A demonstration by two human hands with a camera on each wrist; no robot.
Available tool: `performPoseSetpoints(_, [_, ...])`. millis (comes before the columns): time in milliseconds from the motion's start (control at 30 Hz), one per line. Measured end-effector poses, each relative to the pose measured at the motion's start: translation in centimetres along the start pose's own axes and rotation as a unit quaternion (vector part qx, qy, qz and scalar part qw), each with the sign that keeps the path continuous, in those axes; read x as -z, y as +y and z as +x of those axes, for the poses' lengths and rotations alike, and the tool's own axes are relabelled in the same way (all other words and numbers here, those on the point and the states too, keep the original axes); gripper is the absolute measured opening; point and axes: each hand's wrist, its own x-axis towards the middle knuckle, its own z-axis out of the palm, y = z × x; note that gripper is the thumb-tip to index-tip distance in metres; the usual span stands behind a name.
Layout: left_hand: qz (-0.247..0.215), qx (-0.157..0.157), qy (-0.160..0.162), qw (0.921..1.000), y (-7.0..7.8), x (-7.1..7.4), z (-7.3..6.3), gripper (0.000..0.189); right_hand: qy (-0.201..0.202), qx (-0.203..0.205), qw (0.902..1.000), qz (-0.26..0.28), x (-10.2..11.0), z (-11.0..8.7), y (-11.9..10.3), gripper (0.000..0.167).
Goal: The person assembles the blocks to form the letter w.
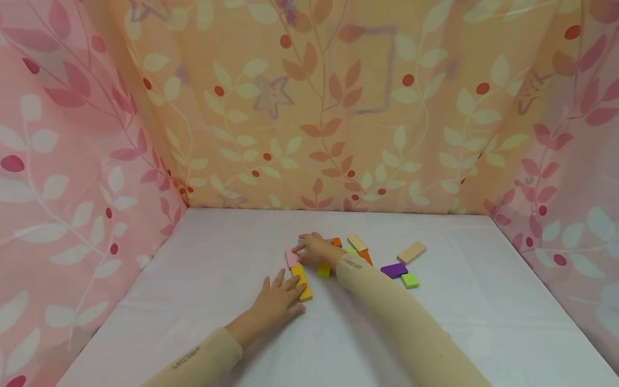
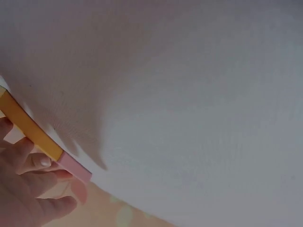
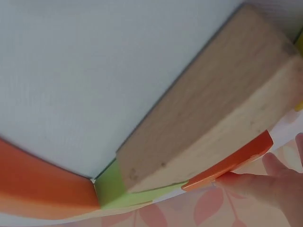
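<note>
My left hand spreads its fingers over a yellow-orange rectangular block, fingertips touching its side and top. A pink block lies end to end with that block, as the left wrist view also shows. My right hand is above and beside the pink block, fingers extended with the tips right at its far edge. Beneath the right wrist lies a smaller yellow block, partly hidden. In the right wrist view the thumb is close to an orange block, behind a plain wooden block.
Behind the right forearm lie a ribbed wooden block, a green block and an orange piece. Farther right are a purple block, a light green block and a wooden plank. Patterned cloth walls the white table.
</note>
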Motion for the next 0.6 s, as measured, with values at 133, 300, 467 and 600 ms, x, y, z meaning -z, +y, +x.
performPoseSetpoints(133, [0.002, 0.007, -0.001, 1.0, 0.1, -0.2, 0.2, 0.054, -0.011, -0.003, 0.9999, -0.001, 0.0, 0.1, 0.0, 0.035])
performPoseSetpoints(300, [-0.014, 0.016, -0.001, 0.9998, 0.1, -0.2, 0.6, 0.057, -0.016, 0.009, 0.9997, -0.018, 0.0, 0.7, 0.6, 0.038])
performPoseSetpoints(467, [-0.056, 0.079, 0.015, 0.9952, -0.8, 0.1, 1.4, 0.063, 0.002, 0.029, 0.9977, -0.061, 0.1, -0.3, 1.2, 0.042])
performPoseSetpoints(600, [-0.066, 0.131, 0.02, 0.989, -2.5, 0.5, 2.7, 0.067, 0.025, 0.054, 0.994, -0.092, 0.1, -2.5, 1.2, 0.045])
